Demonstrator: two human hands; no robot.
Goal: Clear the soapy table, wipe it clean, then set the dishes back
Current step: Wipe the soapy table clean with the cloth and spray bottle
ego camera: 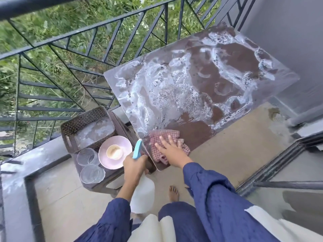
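The surface is a brown tabletop on a narrow balcony, smeared nearly all over with white foam in swirls and rings. Only its near corner and a patch toward the far side show bare brown. A black metal railing runs behind and to the left of the surface with greenery beyond it, a grey wall stands on its right, and beige floor lies below. On the near corner of the surface lies one checked cloth, with the right hand pressed flat on it, fingers spread and straight. Just left of that corner the left hand is curled tight around the neck of one spray bottle, its blue head poking up above the knuckles. Left of the surface and lower stands a dark stool carrying the dishes: one perforated basket, one pink plate with one small cup sitting on it, and two glass bowls. The basket's bottom looks wet or foamy, but I can't tell what is in it. The hand hides the bottle's neck, part of the cloth is under the palm, and the stool's legs are mostly out of sight. One bare foot shows below the surface's near corner.
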